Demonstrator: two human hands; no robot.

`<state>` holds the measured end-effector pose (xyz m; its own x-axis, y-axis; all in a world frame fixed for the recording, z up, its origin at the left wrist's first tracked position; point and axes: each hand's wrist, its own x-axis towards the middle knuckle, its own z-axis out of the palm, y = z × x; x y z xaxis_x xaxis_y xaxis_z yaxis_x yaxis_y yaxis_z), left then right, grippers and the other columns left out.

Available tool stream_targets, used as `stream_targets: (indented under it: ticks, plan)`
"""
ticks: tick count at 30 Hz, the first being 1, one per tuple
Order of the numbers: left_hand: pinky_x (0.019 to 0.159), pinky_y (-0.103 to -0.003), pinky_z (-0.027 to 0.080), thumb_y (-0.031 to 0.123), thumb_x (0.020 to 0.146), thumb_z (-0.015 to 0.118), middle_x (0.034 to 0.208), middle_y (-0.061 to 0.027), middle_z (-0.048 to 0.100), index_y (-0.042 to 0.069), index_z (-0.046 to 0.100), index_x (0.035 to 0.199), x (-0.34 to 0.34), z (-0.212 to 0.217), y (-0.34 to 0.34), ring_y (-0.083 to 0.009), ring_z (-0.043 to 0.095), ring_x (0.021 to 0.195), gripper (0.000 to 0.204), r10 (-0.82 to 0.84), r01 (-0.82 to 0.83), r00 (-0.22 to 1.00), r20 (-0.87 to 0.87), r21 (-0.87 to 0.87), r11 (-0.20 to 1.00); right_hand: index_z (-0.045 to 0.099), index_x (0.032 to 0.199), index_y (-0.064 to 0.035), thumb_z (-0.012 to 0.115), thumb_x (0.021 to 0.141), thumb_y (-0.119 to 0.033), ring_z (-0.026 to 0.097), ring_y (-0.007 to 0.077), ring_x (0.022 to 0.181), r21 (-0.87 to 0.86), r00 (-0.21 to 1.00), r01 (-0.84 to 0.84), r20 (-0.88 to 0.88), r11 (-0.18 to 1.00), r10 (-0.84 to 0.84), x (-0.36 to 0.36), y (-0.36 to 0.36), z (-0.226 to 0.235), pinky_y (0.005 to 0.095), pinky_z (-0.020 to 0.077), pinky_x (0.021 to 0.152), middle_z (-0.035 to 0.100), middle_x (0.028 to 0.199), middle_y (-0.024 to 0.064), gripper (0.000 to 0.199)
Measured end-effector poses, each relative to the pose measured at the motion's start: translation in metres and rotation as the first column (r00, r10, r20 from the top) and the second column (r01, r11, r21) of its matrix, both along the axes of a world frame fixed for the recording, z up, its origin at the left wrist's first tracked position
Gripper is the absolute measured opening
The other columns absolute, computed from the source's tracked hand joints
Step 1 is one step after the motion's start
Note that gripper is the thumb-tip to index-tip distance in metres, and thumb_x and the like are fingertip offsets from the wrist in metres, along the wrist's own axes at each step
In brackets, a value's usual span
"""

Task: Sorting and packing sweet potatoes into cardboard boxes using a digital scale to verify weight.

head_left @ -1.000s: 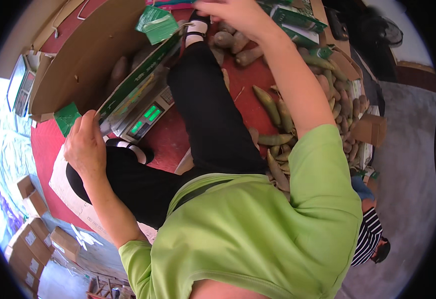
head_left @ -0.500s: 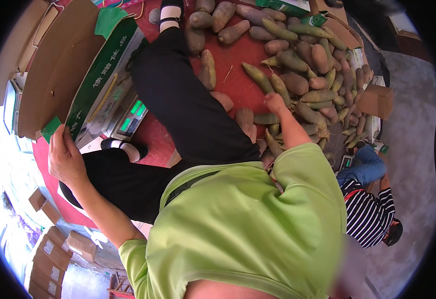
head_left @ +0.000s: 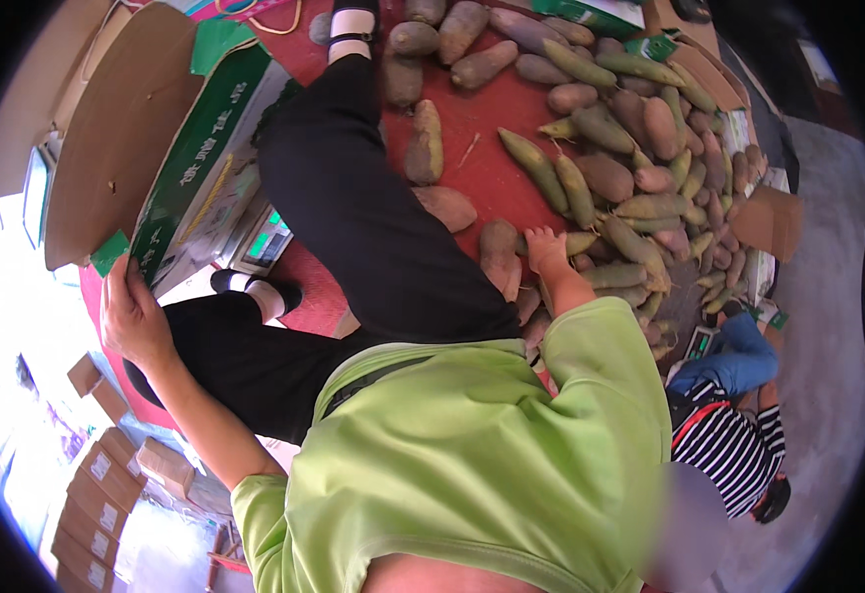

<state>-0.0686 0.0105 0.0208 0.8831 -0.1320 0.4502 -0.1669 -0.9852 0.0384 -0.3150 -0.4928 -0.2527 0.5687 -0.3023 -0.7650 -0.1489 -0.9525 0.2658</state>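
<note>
At the left, my left hand (head_left: 136,314) pinches the near corner of an open cardboard box (head_left: 124,148) with a green printed side, tilted up beside a digital scale (head_left: 263,244) with lit green displays. My right hand (head_left: 549,255) is on a green radish (head_left: 581,243) at the near edge of a large heap, its fingers curled over the root and covering its middle. Left of that hand lies a reddish-brown radish (head_left: 499,252). Long green radishes (head_left: 533,170) lie beyond it, with more green and reddish ones piled to the right.
Several radishes lie apart on the red floor covering (head_left: 457,124). My black-trousered leg (head_left: 373,198) stretches between box and heap. A person in a striped top (head_left: 729,450) crouches at right beside another scale (head_left: 701,342). Closed cartons (head_left: 106,494) stand at lower left.
My right hand has come down onto the green radish, its fingers now over it. My left hand keeps its hold on the box. The whole view has shifted slightly.
</note>
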Motion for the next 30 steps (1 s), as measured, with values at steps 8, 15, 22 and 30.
stream_targets:
  ticks: [8,15,22,30]
  plan:
    - [0.065,-0.033,0.05,0.012,0.086,0.061,0.085,-0.0047,0.068,0.012,0.066,0.093,0.0,0.004,-0.005,-0.0243,0.066,0.077,0.009,0.032,-0.032,0.999,0.001,-0.021,0.999,0.051,0.123,-0.02,0.057,0.085,-0.017,0.045,0.0239,0.121,-0.076,0.998,0.037,-0.051,0.996,-0.041,0.015,0.012,-0.011,0.0486,0.0373,0.098,0.051,0.123,0.0038,0.038]
    - [0.067,-0.034,0.049,0.011,0.084,0.06,0.085,-0.0044,0.066,0.013,0.066,0.093,0.002,0.011,-0.011,-0.0256,0.064,0.079,0.011,-0.024,0.024,1.0,-0.02,-0.013,1.0,0.047,0.122,-0.0209,0.071,0.074,-0.015,0.049,0.0265,0.12,-0.069,0.979,0.197,0.07,0.978,-0.192,0.003,-0.008,-0.015,0.0482,0.0428,0.094,0.052,0.122,0.0062,0.054]
    - [0.064,-0.035,0.048,0.013,0.081,0.062,0.08,-0.0041,0.063,0.013,0.064,0.091,-0.001,0.017,-0.007,-0.0242,0.063,0.076,0.011,-0.031,0.031,0.999,-0.036,0.001,1.0,0.046,0.124,-0.0131,0.081,0.063,-0.009,0.053,0.0318,0.113,0.525,0.653,0.374,0.436,0.765,-0.619,0.059,-0.014,0.02,0.0457,0.0437,0.093,0.056,0.119,0.0128,0.071]
    - [0.064,-0.034,0.048,0.013,0.08,0.062,0.077,-0.0028,0.061,0.012,0.062,0.09,-0.009,0.02,-0.004,-0.0219,0.062,0.073,0.011,-0.066,0.067,0.997,-0.046,0.011,0.998,0.044,0.124,-0.0058,0.071,0.071,0.006,0.054,0.0183,0.101,0.922,0.371,-0.063,0.378,0.383,-0.849,0.192,0.045,0.14,0.0315,0.0455,0.088,0.056,0.11,0.0088,0.061]
